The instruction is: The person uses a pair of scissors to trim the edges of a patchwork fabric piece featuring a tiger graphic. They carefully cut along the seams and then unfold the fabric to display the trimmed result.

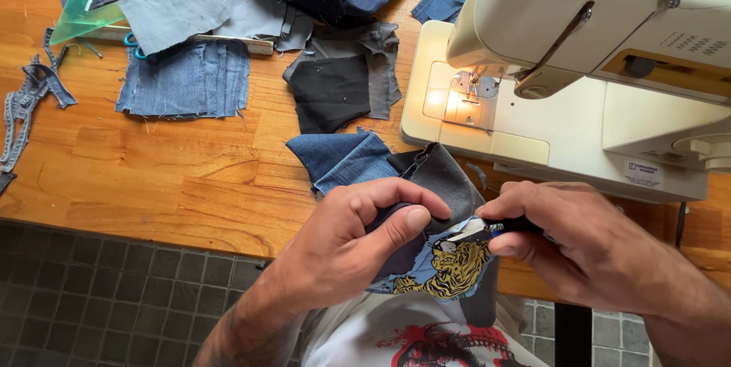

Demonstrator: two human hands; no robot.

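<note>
The left hand point(358, 241) pinches a fold of dark grey fabric point(442, 180) between thumb and forefinger. The right hand point(567, 241) is closed on small snips point(476, 231), their blade tips at the fabric just beside the left thumb. Below the blades, a blue patch with a yellow tiger motif point(449, 269) is joined to the grey fabric. The piece is held over the near edge of the desk point(175, 184), in front of the cream sewing machine point(579, 85). A blue denim piece point(343, 160) lies just behind the left hand. Denim squares point(186, 78) lie towards the far left corner.
</note>
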